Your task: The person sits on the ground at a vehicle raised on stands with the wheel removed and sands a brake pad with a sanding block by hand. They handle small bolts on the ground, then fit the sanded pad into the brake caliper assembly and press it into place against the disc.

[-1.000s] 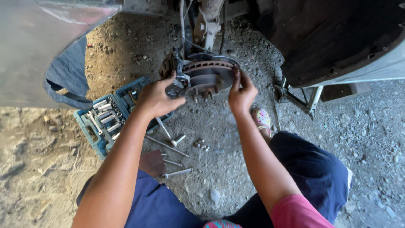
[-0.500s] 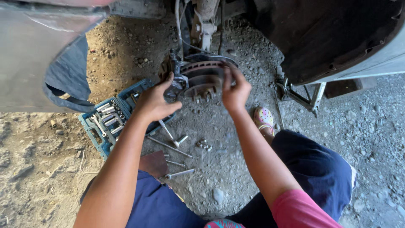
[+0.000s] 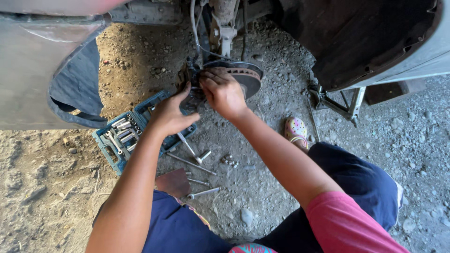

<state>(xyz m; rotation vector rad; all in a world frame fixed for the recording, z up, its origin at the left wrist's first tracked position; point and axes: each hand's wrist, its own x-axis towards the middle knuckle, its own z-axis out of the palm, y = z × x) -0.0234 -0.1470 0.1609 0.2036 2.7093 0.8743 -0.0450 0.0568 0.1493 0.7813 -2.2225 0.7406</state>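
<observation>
A round metal brake disc (image 3: 246, 77) sits on the hub of a raised car, under the open wheel arch. A dark brake caliper (image 3: 192, 75) hangs at the disc's left edge. My left hand (image 3: 171, 115) reaches up to the caliper's lower part, fingers curled against it. My right hand (image 3: 222, 91) lies over the disc's left side, fingers closed on the caliper area. What the fingers pinch is hidden. A brake hose (image 3: 194, 28) runs down from the suspension strut (image 3: 225, 23) above.
A blue socket set case (image 3: 122, 136) lies open on the gravel at left. Loose wrenches and extension bars (image 3: 192, 159) and a few bolts (image 3: 229, 160) lie by my knees. A scissor jack (image 3: 340, 100) props the car at right. A patterned shoe (image 3: 296, 131) rests nearby.
My right hand has slid from the disc's right rim across to its left side at the caliper. My left hand stays low at the caliper.
</observation>
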